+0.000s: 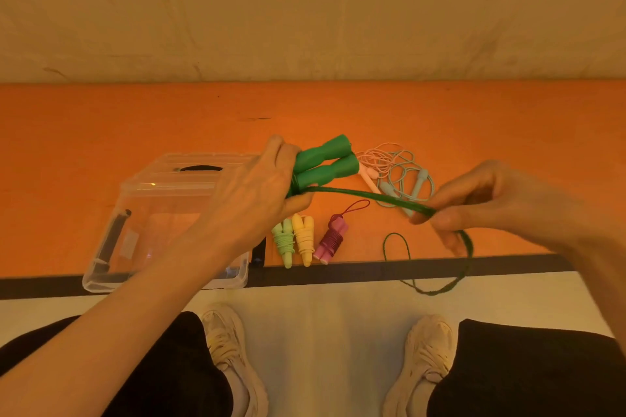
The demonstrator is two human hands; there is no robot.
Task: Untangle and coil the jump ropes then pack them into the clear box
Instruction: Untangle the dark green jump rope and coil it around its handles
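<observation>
**Green rope halfway to a coil**

I had the two green handles [325, 162] side by side in my left hand [257, 186], fingers curled round their narrow ends, so they jutted up and away from my grip. From that fist the green cord [366, 195] ran doubled and fairly taut across to my right hand [501, 206], where thumb and fingertips were pinched on it. Past the pinch it dropped in a slack loop over the edge of the orange table [101, 118].

I judged this the winding step: the cord was free of knots, not yet wrapped. The next move called for keeping tension while my right hand carried the cord round the handles, feeding the hanging slack without snagging.

Just below my left grip lay three finished bundles, pale green [284, 242], yellow [303, 237] and pink [330, 240]. Beyond the handles a pink and a light blue rope [396, 167] lay tangled. Under my left forearm sat the clear box [135, 213], apparently holding nothing yet.
</observation>
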